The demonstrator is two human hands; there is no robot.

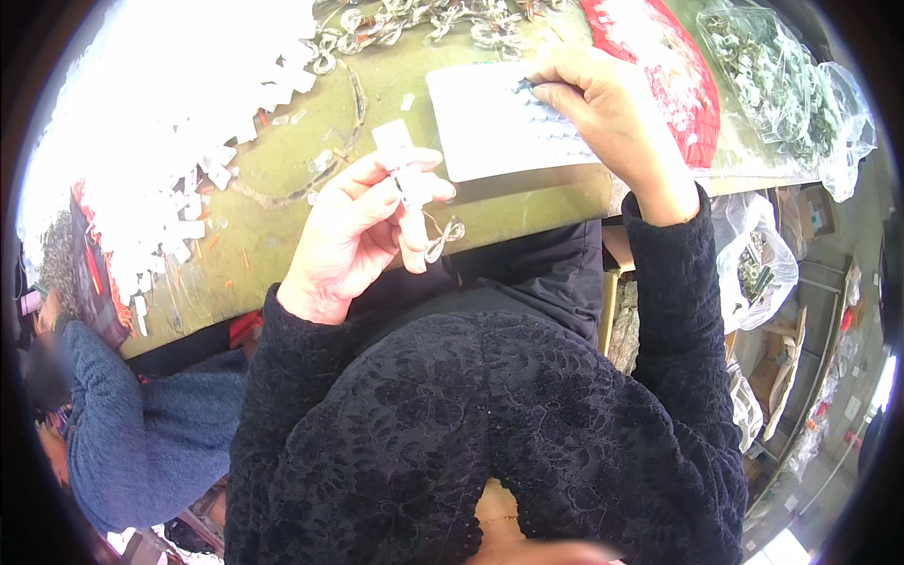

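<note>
My left hand (353, 221) is raised over the table's near edge, its fingers closed on a small white piece (391, 137). A thin looped cord (446, 241) hangs below those fingers and seems to belong to the piece. To the right lies a white sheet (480, 141) with rows of small pale blue marks or stickers. My right hand (607, 108) is over the sheet's right side, thumb and forefinger pinched together at its upper rows. Whatever sits between those fingertips is too small to make out.
Many white pieces (212, 169) cover the table (499, 209) at left. Bundled looped cords (377, 33) lie at the far edge. A red basket or cloth (702, 113) and a clear bag (782, 89) are at right. A co-worker's blue sleeve (160, 424) shows at lower left.
</note>
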